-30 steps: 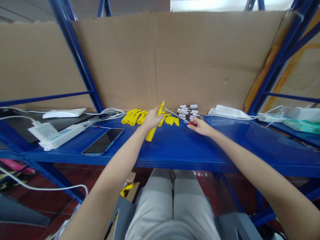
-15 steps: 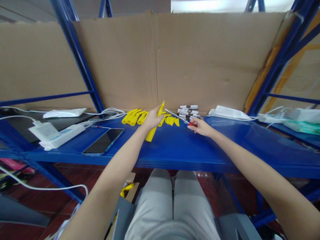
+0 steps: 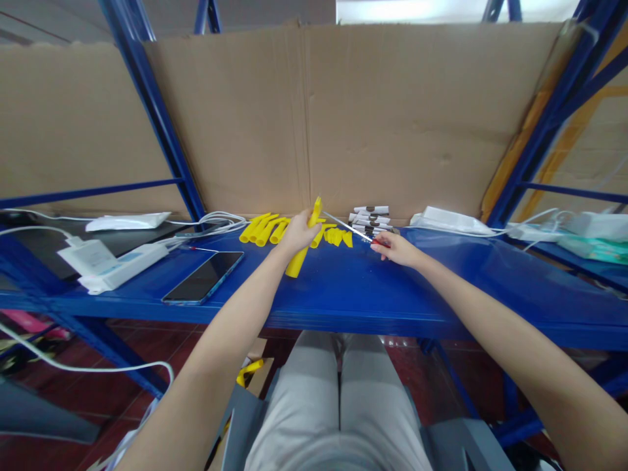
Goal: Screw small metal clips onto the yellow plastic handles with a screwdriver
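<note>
In my left hand (image 3: 300, 233) is a yellow tube (image 3: 296, 263), tilted, its lower end near the blue shelf and its narrow tip above my fingers. My right hand (image 3: 395, 249) is closed around red-handled scissors (image 3: 362, 235), whose long metal blades reach left toward the tube's upper part. I see a small gap between the blade tips and the tube. Several yellow tubes (image 3: 265, 232) lie left of my left hand. Small flat yellow pieces (image 3: 336, 237) lie in a row between my hands. Behind the scissors is a stack of white rolls with dark bands (image 3: 371, 211).
On the blue shelf (image 3: 343, 294) are a phone (image 3: 203, 278), a white power strip (image 3: 127, 265) with a charger, and coiled white cables (image 3: 223, 222). A white box-like item (image 3: 449, 221) lies right. Cardboard (image 3: 383, 118) stands along the back between blue posts.
The yellow tube's upper tip has shifted slightly left, away from the scissor blades. My right hand has moved very slightly; the things lying on the shelf look the same.
</note>
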`<state>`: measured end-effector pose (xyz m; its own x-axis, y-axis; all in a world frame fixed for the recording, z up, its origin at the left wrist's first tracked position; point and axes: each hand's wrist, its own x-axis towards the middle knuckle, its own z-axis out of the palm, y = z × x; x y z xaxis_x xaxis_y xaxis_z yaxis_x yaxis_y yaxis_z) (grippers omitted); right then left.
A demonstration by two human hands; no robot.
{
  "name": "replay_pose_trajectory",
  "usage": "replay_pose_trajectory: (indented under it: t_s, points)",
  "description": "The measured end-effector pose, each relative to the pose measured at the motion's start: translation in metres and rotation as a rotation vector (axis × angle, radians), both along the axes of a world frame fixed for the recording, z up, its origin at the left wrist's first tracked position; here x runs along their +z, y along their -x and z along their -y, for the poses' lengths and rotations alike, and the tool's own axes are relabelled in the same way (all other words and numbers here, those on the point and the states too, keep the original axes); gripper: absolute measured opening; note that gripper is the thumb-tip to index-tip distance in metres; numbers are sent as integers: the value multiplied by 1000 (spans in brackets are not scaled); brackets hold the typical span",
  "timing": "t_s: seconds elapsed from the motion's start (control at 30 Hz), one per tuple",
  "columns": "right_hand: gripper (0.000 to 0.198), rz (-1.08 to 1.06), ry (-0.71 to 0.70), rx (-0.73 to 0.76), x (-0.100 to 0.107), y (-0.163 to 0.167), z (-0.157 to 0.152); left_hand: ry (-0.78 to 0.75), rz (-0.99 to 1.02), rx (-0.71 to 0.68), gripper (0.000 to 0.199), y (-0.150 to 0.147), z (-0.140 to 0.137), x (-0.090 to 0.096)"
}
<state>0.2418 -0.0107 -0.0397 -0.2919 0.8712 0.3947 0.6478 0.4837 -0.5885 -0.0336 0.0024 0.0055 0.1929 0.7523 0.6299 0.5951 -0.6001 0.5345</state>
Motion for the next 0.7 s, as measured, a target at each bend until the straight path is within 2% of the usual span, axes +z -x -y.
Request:
replay_pose_trajectory:
  t_s: [0.1, 0.33, 0.57, 0.7]
  points:
    - [40, -19, -10, 32, -2, -1, -3, -7, -8, -6, 38, 0, 1, 1]
    - [37, 89, 26, -12, 3, 2, -1, -4, -22, -8, 35, 0, 2, 2]
    - [37, -27, -11, -2, -2, 0, -1, 11, -41, -2, 31, 0, 4, 3]
    - [36, -2, -19, -23, -1, 0, -2, 2, -48, 5, 30, 0, 4, 3]
